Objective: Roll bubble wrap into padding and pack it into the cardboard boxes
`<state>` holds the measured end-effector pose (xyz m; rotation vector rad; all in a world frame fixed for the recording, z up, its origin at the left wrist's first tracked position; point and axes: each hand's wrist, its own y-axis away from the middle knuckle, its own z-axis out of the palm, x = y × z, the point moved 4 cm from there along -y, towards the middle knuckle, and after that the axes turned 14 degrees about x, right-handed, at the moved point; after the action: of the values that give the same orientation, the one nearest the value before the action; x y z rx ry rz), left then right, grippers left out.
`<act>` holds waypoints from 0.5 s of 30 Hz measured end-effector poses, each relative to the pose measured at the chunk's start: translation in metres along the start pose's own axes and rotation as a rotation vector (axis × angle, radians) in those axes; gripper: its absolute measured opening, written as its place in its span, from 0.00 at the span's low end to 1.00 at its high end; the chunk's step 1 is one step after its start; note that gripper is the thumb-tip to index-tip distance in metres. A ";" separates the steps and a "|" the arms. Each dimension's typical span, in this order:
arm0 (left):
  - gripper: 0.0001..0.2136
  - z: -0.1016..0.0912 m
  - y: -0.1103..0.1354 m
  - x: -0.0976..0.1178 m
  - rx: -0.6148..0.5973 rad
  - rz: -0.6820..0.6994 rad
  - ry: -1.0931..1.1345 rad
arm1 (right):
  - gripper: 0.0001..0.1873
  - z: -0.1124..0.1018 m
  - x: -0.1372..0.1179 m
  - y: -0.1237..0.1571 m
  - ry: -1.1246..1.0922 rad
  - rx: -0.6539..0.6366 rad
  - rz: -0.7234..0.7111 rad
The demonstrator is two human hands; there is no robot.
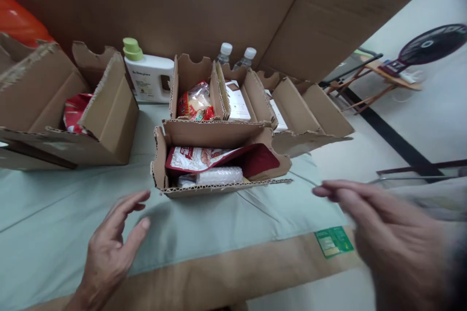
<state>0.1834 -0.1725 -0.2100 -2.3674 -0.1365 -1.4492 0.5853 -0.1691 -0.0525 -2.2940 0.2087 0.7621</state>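
My left hand (115, 245) is open in front of a small cardboard box (222, 189), thumb and fingers apart and nothing between them. Inside that box lie a dark red and white printed pouch (200, 157) and a clear bubble-wrapped item (219, 176). My right hand (386, 228), blurred, is off to the right of the box with its fingers stretched forward; I see nothing in it. Neither hand touches the box.
Behind stand cardboard bins holding a red snack packet (200, 102) and white boxes (237, 101). A white detergent bottle (149, 77) and two clear bottles stand farther back. At left, another bin (109, 131) holds a red package. A green card (333, 242) lies on the table edge.
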 end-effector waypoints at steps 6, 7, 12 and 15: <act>0.39 0.053 -0.017 0.015 -0.114 -0.094 0.184 | 0.36 0.099 0.033 0.049 -0.252 -0.325 0.161; 0.39 0.063 -0.018 0.021 -0.143 -0.086 0.222 | 0.37 0.110 0.031 0.053 -0.288 -0.349 0.178; 0.37 0.059 0.008 0.033 -0.181 -0.066 0.321 | 0.32 0.098 0.012 0.094 -0.274 -0.397 0.208; 0.34 0.014 0.039 0.026 -0.190 -0.090 0.276 | 0.25 0.066 -0.017 0.121 -0.221 -0.409 0.137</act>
<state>0.2179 -0.2068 -0.2023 -2.2998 -0.0351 -1.8900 0.4989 -0.2155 -0.1503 -2.5664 0.1157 1.2150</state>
